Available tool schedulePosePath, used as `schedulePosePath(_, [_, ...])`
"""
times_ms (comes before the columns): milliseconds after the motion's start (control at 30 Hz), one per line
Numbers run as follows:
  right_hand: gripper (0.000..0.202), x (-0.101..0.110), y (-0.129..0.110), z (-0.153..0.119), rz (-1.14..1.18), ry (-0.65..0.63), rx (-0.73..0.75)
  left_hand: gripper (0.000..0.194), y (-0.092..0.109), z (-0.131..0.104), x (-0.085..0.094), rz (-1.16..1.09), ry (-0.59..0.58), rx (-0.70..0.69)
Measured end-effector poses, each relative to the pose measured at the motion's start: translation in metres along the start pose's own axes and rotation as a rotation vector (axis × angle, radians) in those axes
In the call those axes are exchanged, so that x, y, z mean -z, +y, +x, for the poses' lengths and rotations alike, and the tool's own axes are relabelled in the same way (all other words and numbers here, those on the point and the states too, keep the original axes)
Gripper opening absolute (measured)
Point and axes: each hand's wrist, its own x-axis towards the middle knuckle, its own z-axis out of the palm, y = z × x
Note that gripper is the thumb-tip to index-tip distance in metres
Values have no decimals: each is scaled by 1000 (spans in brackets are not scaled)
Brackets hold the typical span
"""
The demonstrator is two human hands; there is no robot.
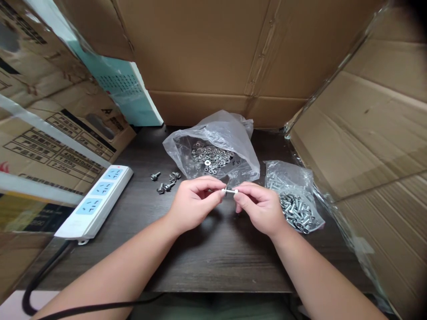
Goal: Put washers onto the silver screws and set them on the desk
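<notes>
All items are carried by a dark, wood-grained bench point(213, 273). 2 translucent plastic bags are placed on it. At the rear centre, loose nuts and washers point(213, 158) are held in an open bag point(230, 131). At the right, bolts point(298, 212) are heaped at the near end of a smaller bag point(289, 170). Short fasteners point(161, 188) are scattered left of the open bag. Farther left, a white power strip point(96, 195) with 3 outlets is set diagonally.
</notes>
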Motion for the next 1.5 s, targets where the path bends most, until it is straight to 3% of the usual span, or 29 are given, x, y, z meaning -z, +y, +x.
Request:
schedulePosePath(100, [38, 1, 1, 1, -94, -59, -17, 7, -1, -1, 0, 27, -2, -35])
schedulePosePath(233, [17, -2, 4, -3, 4, -25, -50, 7, 0, 0, 1, 48, 4, -43])
schedulePosePath(300, [35, -3, 5, -5, 96, 13, -32, 7, 0, 0, 1, 43, 4, -40])
schedulePosePath(333, [34, -3, 4, -5, 109, 23, -10, 7, 1, 0, 1, 37, 1, -37])
schedulePosePath(500, [8, 0, -1, -2, -50, 14, 36, 7, 0, 0, 0, 42, -1, -29])
schedulePosePath(633, [43, 2, -1, 0, -93, -51, -59, 7, -1, -1, 0, 52, -4, -42])
schedulePosePath(733, [26, 1, 1, -2, 126, -1, -170, 8, 0, 0, 0, 64, 6, -44])
schedulePosePath(833, [37, -2, 0, -4, 258, 34, -144, 8, 2, 0, 1, 53, -1, -47])
schedulePosePath(933, [16, -3, -3, -3, 234, 32, -118, 8, 3, 0, 1, 47, 0, -34])
schedulePosePath(1033, [13, -1, -5, -1, 123, 20, -115, 8, 3, 0, 0, 55, 2, -28])
schedulePosePath(1167, [44, 4, -1, 0, -31, -59, -165, 7, 3, 0, -1, 42, 1, -29])
schedulePosePath(1300, [23, 4, 0, -1, 145, -19, -213, 8, 2, 0, 0, 47, 7, -27])
schedulePosePath(1367, [30, 3, -1, -2, 237, -1, -170, 8, 2, 0, 0, 43, 0, -39])
schedulePosePath(1500, [17, 1, -4, -2, 163, -8, -143, 10, 2, 0, 0, 49, -9, -32])
